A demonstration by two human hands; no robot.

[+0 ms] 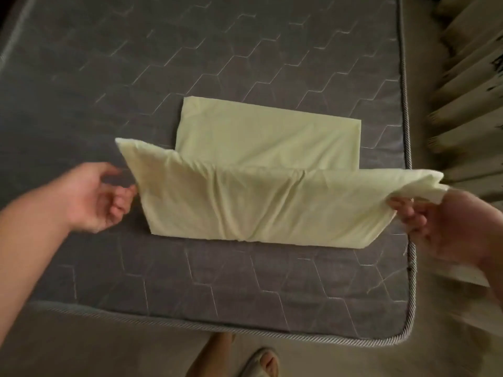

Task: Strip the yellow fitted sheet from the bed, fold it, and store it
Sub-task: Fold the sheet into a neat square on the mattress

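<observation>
The yellow fitted sheet [261,170] lies on the bare grey mattress [109,77] as a folded oblong. Its near half is lifted and folded upward, so the fabric stands like a flap above the far half. My right hand [441,227] pinches the flap's right corner between thumb and fingers, just over the mattress's right edge. My left hand [95,197] hovers beside the flap's left edge with fingers curled and apart; its fingertips are close to the cloth but I see no grip on it.
The mattress's piped edge [272,329] runs along the near side and rounds a corner at lower right. Beige curtain folds [468,91] hang at the right. My foot in a sandal [261,363] stands on the floor below.
</observation>
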